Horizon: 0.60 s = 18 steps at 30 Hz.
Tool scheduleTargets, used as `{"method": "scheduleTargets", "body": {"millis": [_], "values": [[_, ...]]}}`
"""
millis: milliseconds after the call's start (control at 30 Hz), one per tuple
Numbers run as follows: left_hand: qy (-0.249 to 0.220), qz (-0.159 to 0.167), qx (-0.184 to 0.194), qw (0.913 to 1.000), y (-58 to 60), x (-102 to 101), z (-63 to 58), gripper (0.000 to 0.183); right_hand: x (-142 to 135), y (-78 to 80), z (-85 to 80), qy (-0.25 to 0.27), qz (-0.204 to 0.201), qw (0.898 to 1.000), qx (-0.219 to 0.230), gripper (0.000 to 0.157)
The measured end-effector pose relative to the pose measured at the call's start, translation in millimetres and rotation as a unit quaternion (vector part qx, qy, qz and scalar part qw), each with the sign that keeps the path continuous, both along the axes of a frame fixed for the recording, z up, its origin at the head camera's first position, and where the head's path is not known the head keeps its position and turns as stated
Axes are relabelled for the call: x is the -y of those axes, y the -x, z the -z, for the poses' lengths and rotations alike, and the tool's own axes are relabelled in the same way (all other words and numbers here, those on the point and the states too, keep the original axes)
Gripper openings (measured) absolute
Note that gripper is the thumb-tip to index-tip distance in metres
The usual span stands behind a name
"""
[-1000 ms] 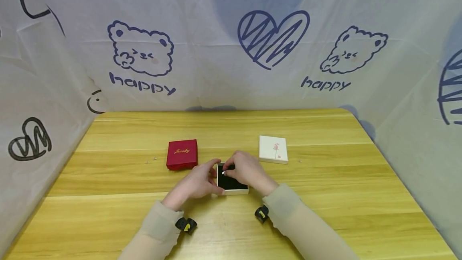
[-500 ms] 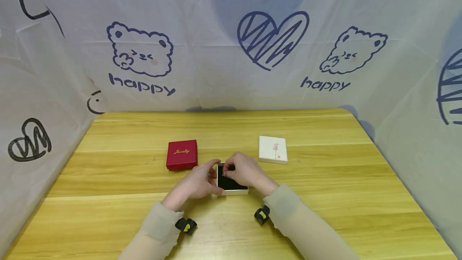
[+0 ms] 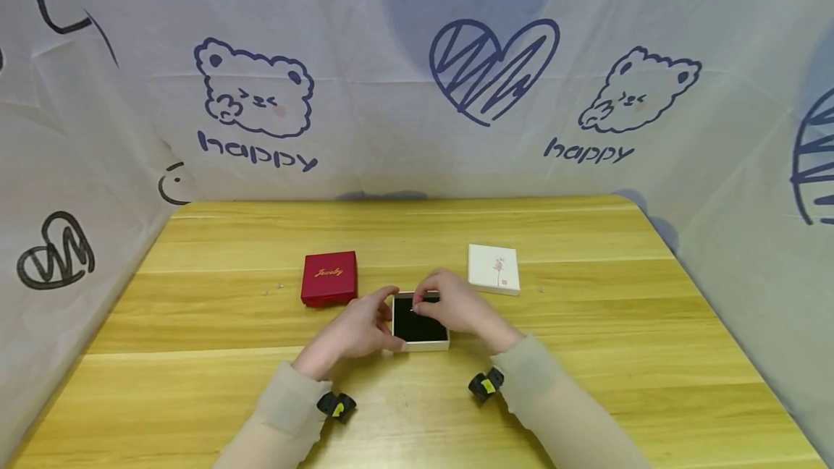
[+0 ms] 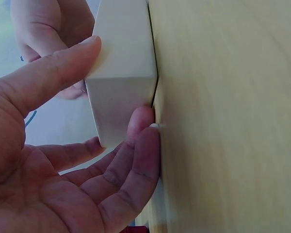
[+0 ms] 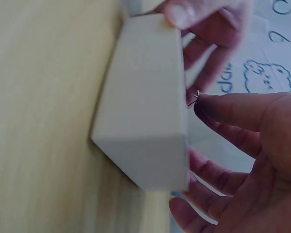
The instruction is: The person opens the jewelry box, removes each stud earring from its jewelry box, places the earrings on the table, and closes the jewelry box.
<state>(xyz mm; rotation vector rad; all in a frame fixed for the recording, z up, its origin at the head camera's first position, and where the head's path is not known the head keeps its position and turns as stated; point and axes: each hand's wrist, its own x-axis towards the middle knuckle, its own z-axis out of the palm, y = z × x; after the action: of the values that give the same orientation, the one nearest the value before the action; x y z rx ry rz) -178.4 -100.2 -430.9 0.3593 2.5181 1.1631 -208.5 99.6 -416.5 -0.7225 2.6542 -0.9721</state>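
Note:
A small white jewelry box [image 3: 426,347] stands at the middle of the table, its inside filled by a black pad [image 3: 420,328]. My left hand [image 3: 355,328] grips the box's left end, thumb on the near side and fingers at the end and far side. Over the pad, my right hand [image 3: 456,302] pinches a tiny silvery earring [image 5: 196,98] between thumb and index finger. Its thin pin pokes out past the fingertips in the right wrist view, just over the box rim. In the left wrist view, the white box wall [image 4: 123,43] hides the pad.
Behind the left hand lies a red box [image 3: 329,277] with gold lettering. A white lid [image 3: 493,268] with a pink flower print lies at the back right. Tiny shiny bits [image 3: 280,286] lie left of the red box, another right of the lid. A printed cloth [image 3: 365,129] hangs behind.
My right hand has shifted to the right and slightly back over the pad, with the earring in its fingertips. My left hand and the box have stayed in place.

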Motion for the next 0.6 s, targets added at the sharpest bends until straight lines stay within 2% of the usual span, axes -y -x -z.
{"method": "scheduleTargets", "body": {"millis": [200, 400, 600], "values": [[-0.004, -0.004, -0.002, 1.0000, 0.4, -0.5, 1.1, 0.088, -22.3, -0.2, -6.2, 0.016, 0.034, 0.999, -0.026, 0.008], [-0.001, -0.005, -0.007, 1.0000, -1.3, -0.5, 1.1, 0.088, -51.6, 3.4, -3.5, 0.009, 0.056, 0.997, -0.046, 0.007], [-0.003, -0.004, -0.005, 1.0000, -0.8, -0.3, 1.7, 0.088, -80.1, 8.4, -0.9, 0.012, 0.078, 0.996, -0.030, 0.007]]}}
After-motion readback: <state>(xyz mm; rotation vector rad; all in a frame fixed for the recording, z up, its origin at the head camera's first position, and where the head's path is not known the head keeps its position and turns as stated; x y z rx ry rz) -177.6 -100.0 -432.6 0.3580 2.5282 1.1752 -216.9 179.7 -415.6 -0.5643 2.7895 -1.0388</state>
